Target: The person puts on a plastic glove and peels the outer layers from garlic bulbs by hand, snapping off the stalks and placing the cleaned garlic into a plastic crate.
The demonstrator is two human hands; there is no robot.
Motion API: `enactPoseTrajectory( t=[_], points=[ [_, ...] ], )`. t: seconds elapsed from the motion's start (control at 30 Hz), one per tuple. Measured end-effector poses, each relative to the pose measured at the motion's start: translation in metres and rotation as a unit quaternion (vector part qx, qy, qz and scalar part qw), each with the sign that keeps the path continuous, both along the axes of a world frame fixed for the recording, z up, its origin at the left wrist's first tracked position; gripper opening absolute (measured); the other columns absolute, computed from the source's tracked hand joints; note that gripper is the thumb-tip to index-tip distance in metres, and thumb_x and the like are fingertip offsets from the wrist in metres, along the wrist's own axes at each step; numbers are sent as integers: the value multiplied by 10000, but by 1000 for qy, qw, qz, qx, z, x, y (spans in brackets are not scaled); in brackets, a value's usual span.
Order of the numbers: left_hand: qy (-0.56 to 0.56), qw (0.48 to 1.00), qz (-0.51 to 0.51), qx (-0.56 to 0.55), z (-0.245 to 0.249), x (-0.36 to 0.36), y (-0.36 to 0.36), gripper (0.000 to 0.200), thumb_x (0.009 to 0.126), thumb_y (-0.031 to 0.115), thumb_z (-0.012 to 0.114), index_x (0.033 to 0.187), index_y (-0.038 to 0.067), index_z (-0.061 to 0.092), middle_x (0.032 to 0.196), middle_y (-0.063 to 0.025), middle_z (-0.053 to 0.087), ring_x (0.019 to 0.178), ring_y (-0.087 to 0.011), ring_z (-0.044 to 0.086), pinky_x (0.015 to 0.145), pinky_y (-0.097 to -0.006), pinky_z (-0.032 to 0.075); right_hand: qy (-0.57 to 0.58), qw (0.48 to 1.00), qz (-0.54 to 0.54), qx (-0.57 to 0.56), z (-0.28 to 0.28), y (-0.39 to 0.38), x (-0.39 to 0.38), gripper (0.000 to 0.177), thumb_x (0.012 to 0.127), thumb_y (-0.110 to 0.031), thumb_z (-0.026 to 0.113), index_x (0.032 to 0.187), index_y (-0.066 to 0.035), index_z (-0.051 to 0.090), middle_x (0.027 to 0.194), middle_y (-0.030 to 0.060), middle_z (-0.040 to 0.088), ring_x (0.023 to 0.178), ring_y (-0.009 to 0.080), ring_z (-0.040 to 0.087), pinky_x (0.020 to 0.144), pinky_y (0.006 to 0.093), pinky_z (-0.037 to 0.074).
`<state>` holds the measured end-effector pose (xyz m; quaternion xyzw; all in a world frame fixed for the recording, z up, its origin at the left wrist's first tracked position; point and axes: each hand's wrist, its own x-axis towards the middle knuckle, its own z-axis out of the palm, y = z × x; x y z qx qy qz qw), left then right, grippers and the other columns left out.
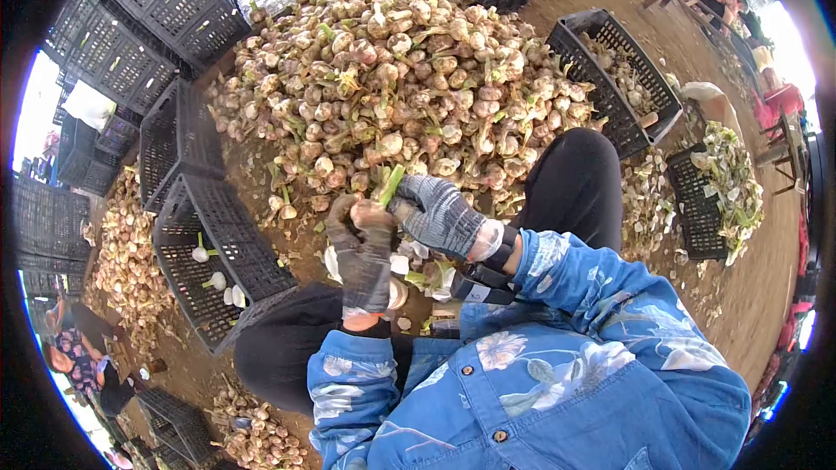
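My left hand (364, 248), in a dark, worn glove, is closed around a garlic bulb whose green stalk (392, 186) points up between both hands. My right hand (438, 216), in a grey knit glove, has its fingers curled against the same garlic from the other side. Most of the bulb is hidden by the fingers, and no tool can be made out. Just beyond my hands lies a large heap of garlic (392, 78) with dry skins and cut stems. Pale peelings (440, 283) lie on the ground between my legs.
At my left, a tilted black crate (248, 239) holds several white trimmed bulbs. A crate (649, 57) with garlic stands at the right, near another crate (697, 209) heaped with peelings. Stacked crates (161, 0) rise at upper left. Another person (83, 352) sits at far left.
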<state>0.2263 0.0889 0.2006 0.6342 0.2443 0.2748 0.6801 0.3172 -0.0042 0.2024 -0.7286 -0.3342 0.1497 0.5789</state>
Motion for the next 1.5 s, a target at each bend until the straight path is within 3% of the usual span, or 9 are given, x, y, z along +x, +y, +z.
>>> enactPoseTrajectory(
  t=[0.17,0.27,0.4,0.57,0.63,0.73,0.8,1.07,1.5],
  points=[
    [28,894,-144,-424,-25,-11,27,279,868,397,505,897,121,530,836,-17,549,610,-109,506,505,-234,422,47,999,-6,-26,-3,0,1,240,757,-155,537,914,18,590,817,227,593,783,355,591,671,387,470],
    [11,944,-43,-328,-32,-2,16,287,861,376,532,962,107,525,856,-13,559,641,-106,529,528,-247,451,-20,998,10,-58,3,0,2,241,806,-152,537,963,24,586,794,132,614,712,161,590,626,301,471],
    [-12,976,-60,-211,-10,-3,14,340,855,233,569,1135,100,430,789,-24,543,620,-91,532,517,-231,483,220,975,15,16,0,5,-1,252,865,-202,523,1008,0,571,774,19,584,663,77,514,573,240,429],
    [-2,911,-37,-411,-8,-5,22,69,754,154,548,770,110,497,787,9,534,550,-75,431,475,-195,374,396,911,-87,79,-11,-5,15,206,879,-210,524,965,-28,568,756,13,572,625,107,542,546,259,470],
    [0,910,-33,-414,-12,-5,25,67,759,152,552,786,109,508,785,12,537,560,-74,443,478,-198,378,167,978,36,-121,-9,-10,25,242,900,-239,483,932,-22,584,739,33,571,615,128,552,536,266,468],
    [-5,925,-42,-377,-14,-7,24,79,780,163,558,821,104,525,773,15,538,578,-77,469,484,-207,391,-103,894,169,-401,-22,-16,21,274,893,-261,497,941,-9,595,782,86,586,711,146,579,596,266,474],
    [-18,941,-50,-335,-14,-7,20,91,797,176,561,838,100,531,763,14,537,585,-80,482,487,-212,398,-173,983,38,-48,-32,-14,13,294,855,-257,567,1007,-5,583,865,124,595,802,177,590,682,291,480],
    [-14,960,-83,-267,-20,-11,24,270,845,267,586,992,47,529,758,-48,594,546,-99,542,447,-203,447,195,973,115,54,15,4,8,343,837,-251,591,1053,15,576,923,93,636,838,116,569,749,272,462],
    [-49,885,-151,-438,-42,-20,28,235,844,275,563,924,55,540,896,-87,609,753,-171,595,603,-265,493,270,954,129,5,21,-2,16,223,852,-180,524,907,22,599,792,39,621,690,102,566,639,268,481]
  ],
)
